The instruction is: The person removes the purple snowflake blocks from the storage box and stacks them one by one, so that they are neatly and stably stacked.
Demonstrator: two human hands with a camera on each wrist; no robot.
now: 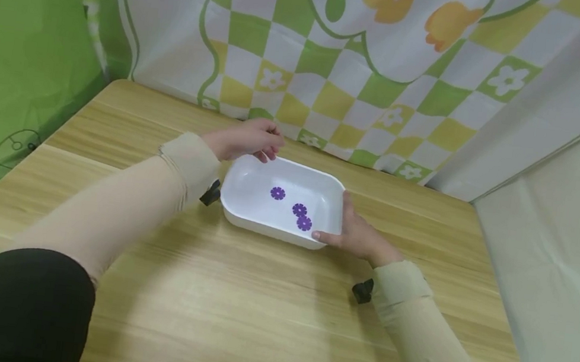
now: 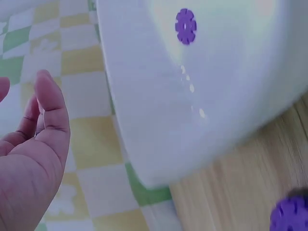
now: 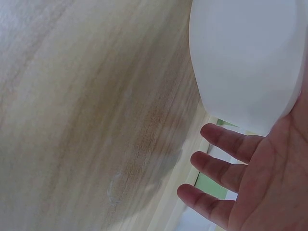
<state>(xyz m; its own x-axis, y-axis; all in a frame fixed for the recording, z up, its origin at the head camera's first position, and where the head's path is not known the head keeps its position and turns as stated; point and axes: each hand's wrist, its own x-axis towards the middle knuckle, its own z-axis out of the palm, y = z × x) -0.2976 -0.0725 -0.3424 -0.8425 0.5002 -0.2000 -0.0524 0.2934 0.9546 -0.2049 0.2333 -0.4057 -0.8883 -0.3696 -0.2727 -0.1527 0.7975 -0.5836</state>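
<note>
A white rectangular basin [image 1: 246,191] with rounded corners is in the middle of the head view, over the wooden table. Several purple flower-shaped discs [image 1: 278,193] lie on its floor, two of them touching. My left hand [image 1: 254,140] is above the far left corner, fingers loosely bent; in the left wrist view nothing shows between thumb and fingertips. My right hand [image 1: 361,234] grips the basin's right end, thumb over the near rim. Three fingers [image 3: 224,173] stretch out beside the outer wall in the right wrist view.
The wooden table [image 1: 232,312] extends around the basin. Behind it hangs a green, yellow and white checked curtain [image 1: 332,96]. Another purple toothed piece [image 2: 288,216] shows at the lower right of the left wrist view. Black camera mounts [image 1: 362,291] stick out from both wrists.
</note>
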